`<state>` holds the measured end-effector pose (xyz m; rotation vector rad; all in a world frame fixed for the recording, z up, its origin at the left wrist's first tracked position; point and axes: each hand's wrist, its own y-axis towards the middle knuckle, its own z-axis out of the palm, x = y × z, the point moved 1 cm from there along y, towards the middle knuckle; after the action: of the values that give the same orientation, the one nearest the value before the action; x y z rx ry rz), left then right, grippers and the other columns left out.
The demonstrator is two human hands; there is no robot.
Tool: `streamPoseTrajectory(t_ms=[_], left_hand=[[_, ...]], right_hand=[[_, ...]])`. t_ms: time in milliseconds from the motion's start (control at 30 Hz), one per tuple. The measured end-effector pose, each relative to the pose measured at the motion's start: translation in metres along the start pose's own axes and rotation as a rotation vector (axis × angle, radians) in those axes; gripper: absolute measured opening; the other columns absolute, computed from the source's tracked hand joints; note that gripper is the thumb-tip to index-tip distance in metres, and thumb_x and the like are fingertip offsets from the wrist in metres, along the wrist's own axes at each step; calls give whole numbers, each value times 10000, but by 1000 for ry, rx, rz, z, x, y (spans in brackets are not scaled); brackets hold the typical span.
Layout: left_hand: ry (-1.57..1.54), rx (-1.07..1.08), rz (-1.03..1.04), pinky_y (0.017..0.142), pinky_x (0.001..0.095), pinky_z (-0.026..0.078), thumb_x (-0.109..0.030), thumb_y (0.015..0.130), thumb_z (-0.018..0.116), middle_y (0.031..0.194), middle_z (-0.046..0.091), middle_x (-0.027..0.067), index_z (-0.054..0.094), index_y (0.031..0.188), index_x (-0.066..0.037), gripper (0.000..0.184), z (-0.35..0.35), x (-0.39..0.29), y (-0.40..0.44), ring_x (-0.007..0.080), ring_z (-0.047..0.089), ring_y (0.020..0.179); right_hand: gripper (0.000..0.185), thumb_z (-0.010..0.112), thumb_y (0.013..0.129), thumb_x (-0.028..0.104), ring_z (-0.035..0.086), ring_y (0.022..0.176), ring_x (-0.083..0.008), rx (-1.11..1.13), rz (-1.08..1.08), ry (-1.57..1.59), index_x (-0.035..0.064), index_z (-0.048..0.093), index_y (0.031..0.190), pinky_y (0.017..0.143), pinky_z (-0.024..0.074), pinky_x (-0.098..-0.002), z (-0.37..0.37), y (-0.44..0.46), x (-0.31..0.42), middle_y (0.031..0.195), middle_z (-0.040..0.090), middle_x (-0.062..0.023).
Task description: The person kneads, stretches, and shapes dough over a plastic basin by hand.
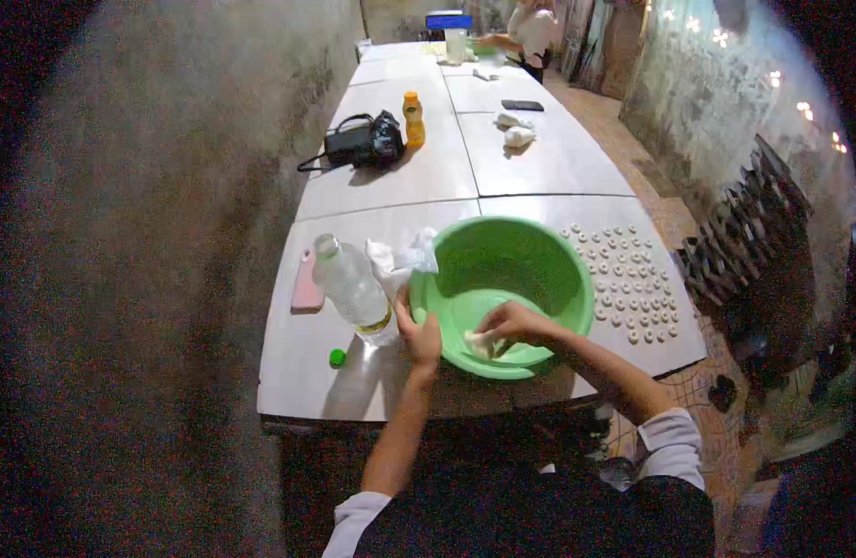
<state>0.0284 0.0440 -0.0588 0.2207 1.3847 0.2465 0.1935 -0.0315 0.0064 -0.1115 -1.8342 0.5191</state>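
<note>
A large green basin (502,223) stands near the front of the white table. My left hand (421,333) grips the basin's left rim. Inside the basin, low and toward the front, my right hand (514,324) has its fingers closed on a pale piece of dough (479,345). Part of the dough is hidden by the fingers. Just right of the basin, rows of small ring-shaped dough pieces (630,284) lie on the table.
Left of the basin are a clear bottle (352,288), a green cap (337,358), a pink phone (307,282) and white plastic bags (391,260). Farther back are a black bag (363,142), a yellow bottle (413,121) and a dark phone (522,106). Another person (532,37) stands at the far end.
</note>
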Motion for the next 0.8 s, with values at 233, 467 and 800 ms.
streamPoseTrajectory(t_ms=[233, 467, 800], left_hand=[[133, 49, 532, 981, 385, 220, -178, 743, 557, 1192, 355, 168, 303, 1210, 40, 575, 22, -92, -20, 266, 325, 1141], [-567, 521, -268, 771, 255, 469, -212, 819, 560, 1151, 459, 129, 343, 1191, -21, 472, 80, -99, -2, 203, 489, 1028], [-152, 696, -308, 374, 182, 311, -315, 843, 510, 591, 496, -10, 556, 889, -28, 294, 81, -94, 25, 33, 410, 456]], right_hand=[[145, 598, 774, 126, 562, 757, -126, -132, -203, 646, 24, 565, 870, 666, 491, -260, -23, -17, 26, 823, 567, -41], [271, 493, 850, 193, 556, 913, -162, -259, -359, 840, 21, 509, 1059, 731, 492, -320, -6, -49, 49, 1030, 553, -88], [233, 539, 821, 167, 578, 840, -175, -412, -401, 468, -6, 547, 977, 698, 494, -302, -33, -92, 7, 955, 577, -92]])
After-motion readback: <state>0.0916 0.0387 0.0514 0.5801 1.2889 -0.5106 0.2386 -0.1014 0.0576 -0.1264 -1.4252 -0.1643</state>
